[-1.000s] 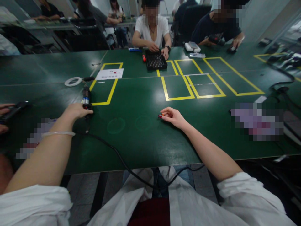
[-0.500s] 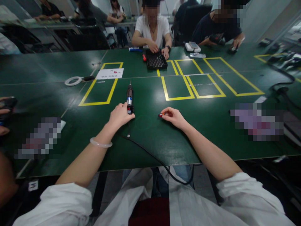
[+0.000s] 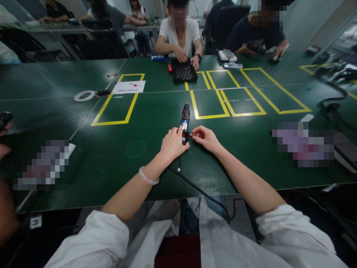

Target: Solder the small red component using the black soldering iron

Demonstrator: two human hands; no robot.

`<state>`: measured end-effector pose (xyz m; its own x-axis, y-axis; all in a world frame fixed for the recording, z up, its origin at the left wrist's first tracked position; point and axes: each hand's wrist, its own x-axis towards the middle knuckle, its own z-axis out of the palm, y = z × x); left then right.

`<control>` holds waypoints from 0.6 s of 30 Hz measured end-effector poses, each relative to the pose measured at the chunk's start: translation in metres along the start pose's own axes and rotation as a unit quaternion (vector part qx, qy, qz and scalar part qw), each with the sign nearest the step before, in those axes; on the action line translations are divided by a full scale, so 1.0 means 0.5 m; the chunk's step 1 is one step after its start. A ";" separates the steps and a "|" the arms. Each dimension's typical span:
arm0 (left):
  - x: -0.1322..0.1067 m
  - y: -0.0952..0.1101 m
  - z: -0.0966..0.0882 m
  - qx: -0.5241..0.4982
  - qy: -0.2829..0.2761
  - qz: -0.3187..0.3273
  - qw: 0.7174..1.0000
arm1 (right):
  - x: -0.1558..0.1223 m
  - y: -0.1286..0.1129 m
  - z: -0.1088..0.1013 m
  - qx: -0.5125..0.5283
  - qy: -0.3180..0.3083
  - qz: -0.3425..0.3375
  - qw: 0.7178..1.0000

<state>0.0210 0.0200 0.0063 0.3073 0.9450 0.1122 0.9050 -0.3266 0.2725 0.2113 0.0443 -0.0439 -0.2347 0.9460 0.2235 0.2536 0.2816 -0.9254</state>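
Note:
My left hand (image 3: 173,142) is closed around the rear of an electric screwdriver (image 3: 185,118), a slim dark tool with a blue and silver band. Its nose points away from me across the green table. At its back end hangs a thin wire with a small ring (image 3: 179,169). With thumb and fingertips together, my right hand (image 3: 205,138) pinches a small red and orange piece (image 3: 191,136), too small to name. That piece is right beside the screwdriver's rear; whether they touch I cannot tell.
A black cable (image 3: 205,193) runs over the table's front edge. Yellow tape outlines (image 3: 212,117), a white paper (image 3: 128,87) and a white ring-shaped coil (image 3: 84,96) lie farther off. Opposite, a person reaches into a black tray (image 3: 184,72). Blurred-out items lie at both sides.
My left hand has carried the screwdriver rightward, up to the piece in my right hand. The thin wire and cable have shifted with it. My right hand has barely moved.

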 end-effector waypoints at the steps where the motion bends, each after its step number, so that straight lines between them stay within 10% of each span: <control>1: -0.002 0.001 0.001 0.002 -0.001 0.004 1.000 | -0.001 -0.002 0.000 -0.012 -0.001 -0.006 1.000; 18: -0.008 0.000 0.010 0.054 0.011 0.003 0.998 | -0.003 -0.011 0.014 -0.148 -0.021 -0.098 0.984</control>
<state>0.0211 0.0163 0.0010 0.3070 0.9421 0.1351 0.9300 -0.3271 0.1675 0.2037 0.0401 -0.0411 -0.3441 0.8629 0.3700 0.4601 0.4985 -0.7347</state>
